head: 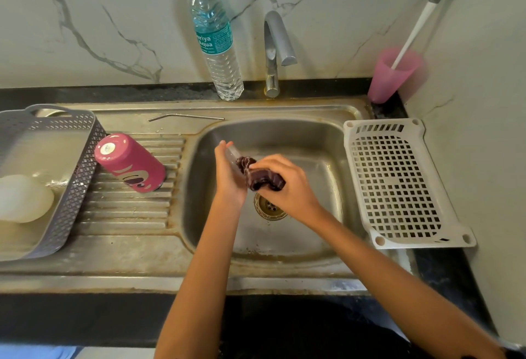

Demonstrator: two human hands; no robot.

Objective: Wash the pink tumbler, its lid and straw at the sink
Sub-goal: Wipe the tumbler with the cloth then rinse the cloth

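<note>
Centre frame, over sink basin (pixel 284 131): L hand (pixel 229 176) fingers wrapped round clear lid (pixel 232 153), steadying it. R hand (pixel 287 185) fingers clenched on dark scrub cloth (pixel 260 178), pressed to lid for scrubbing. Left-centre: pink tumbler (pixel 131 163) inverted on drainboard (pixel 128 210), prob. to drain. Straw (pixel 185 116) lies above it, awaiting wash.

Left hand (pixel 227 176), right hand (pixel 287 185) meeting over sink basin (pixel 307 142), lid (pixel 231 155) and cloth (pixel 260 178) between. Tumbler (pixel 131 163) lying on drainboard (pixel 128 210) left of hands; straw (pixel 185 116) behind it. Bottle (pixel 217 42), tap (pixel 274 45) standing behind hands. Tray (pixel 451 224) lying right.
</note>
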